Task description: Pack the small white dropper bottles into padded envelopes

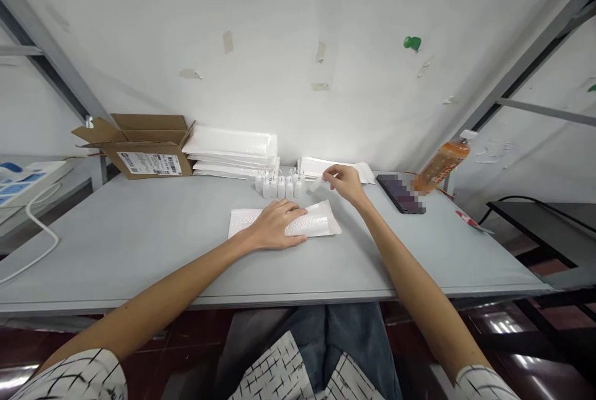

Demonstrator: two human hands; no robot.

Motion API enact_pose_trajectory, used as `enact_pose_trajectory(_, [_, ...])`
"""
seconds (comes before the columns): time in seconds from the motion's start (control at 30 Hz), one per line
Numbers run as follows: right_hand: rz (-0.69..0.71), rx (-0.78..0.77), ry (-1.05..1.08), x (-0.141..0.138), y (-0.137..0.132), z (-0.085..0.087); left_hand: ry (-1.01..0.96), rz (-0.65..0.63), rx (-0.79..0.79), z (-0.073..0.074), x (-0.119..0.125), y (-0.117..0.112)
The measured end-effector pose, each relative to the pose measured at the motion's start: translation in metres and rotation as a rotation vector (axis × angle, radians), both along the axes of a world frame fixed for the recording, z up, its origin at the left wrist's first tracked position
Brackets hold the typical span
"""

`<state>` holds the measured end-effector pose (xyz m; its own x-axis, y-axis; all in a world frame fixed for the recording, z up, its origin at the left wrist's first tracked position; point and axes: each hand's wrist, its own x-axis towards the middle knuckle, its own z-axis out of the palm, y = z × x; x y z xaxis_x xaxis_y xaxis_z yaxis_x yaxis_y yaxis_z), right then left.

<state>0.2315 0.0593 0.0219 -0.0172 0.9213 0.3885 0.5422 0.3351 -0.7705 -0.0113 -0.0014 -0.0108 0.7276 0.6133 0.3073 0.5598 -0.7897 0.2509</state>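
Note:
My left hand (274,224) lies flat across a white bubble mailer (313,221) on the grey table (139,257), pressing on it without gripping it. My right hand (345,182) hovers just beyond the mailer, its fingertips pinching a small white bottle (316,184) that looks slightly blurred. Close to that hand stands a tight row of several small white dropper bottles (280,187). Behind the hand, a low stack of white mailers (328,168) touches nothing I hold.
A taller stack of white mailers (230,150) and an open cardboard box (144,151) stand along the back. A dark phone (400,194) lies to the right, near a tilted orange drink bottle (442,161). A white cable (40,251) runs off the left side.

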Motion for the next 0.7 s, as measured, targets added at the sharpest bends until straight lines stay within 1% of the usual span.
enact_pose_trajectory(0.07, [-0.019,-0.052,0.17,0.018,-0.01,0.001,-0.018,0.003,-0.006,0.0,0.0,0.0])
enact_pose_trajectory(0.13, [-0.019,-0.13,0.288,0.036,-0.021,0.002,-0.031,0.012,-0.012,0.0,0.0,0.001])
enact_pose_trajectory(0.23, [0.01,-0.264,0.348,0.055,-0.038,-0.002,-0.039,0.028,-0.015,0.001,0.0,0.001])
enact_pose_trajectory(0.3, [0.073,-0.356,0.339,0.059,-0.048,-0.007,-0.036,0.029,-0.016,0.002,0.0,0.001])
enact_pose_trajectory(0.37, [0.184,-0.435,0.298,0.055,-0.055,-0.012,-0.027,0.027,-0.013,0.002,0.0,0.001])
enact_pose_trajectory(0.43, [0.301,-0.496,0.209,0.047,-0.058,-0.014,-0.022,0.032,-0.006,0.0,0.001,0.002])
enact_pose_trajectory(0.5, [0.367,-0.527,0.097,0.038,-0.059,-0.015,-0.027,0.032,0.003,-0.001,0.001,0.002])
enact_pose_trajectory(0.57, [0.39,-0.498,0.027,0.028,-0.057,-0.014,-0.031,0.023,0.007,-0.002,0.002,0.003])
enact_pose_trajectory(0.63, [0.424,-0.459,0.002,0.021,-0.055,-0.015,-0.026,0.018,0.011,-0.003,0.002,0.002])
enact_pose_trajectory(0.7, [0.465,-0.459,-0.001,0.017,-0.054,-0.016,-0.016,0.022,0.018,-0.002,0.002,0.002])
